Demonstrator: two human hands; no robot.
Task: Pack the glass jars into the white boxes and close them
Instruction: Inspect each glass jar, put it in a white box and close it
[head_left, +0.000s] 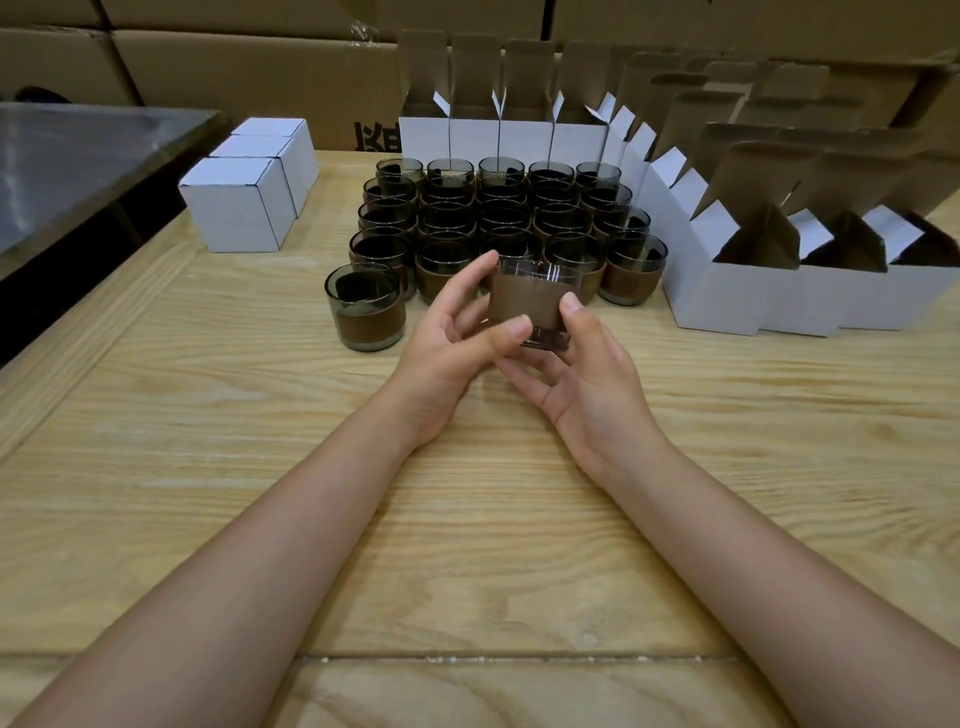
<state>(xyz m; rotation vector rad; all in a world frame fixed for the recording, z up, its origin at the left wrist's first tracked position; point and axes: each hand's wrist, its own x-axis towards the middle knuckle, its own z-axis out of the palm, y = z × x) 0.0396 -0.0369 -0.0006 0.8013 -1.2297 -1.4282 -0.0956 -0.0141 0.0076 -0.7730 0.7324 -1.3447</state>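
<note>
— Glass jar (524, 304) is up off the table (208, 467), pinched between both hands: left hand (457, 338) and right hand (582, 379) curl their fingers round it.

— So it's picked, not packed?

— I'd say so. Next it needs an open box (748, 291) on the right; those look empty. Three shut boxes (239, 202) sit far left, contents hidden.

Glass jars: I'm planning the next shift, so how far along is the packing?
Early on. Three closed white boxes sit at the table's left. Both hands, left hand and right hand, hold one jar. Roughly two dozen unpacked jars and many open boxes remain.
</note>
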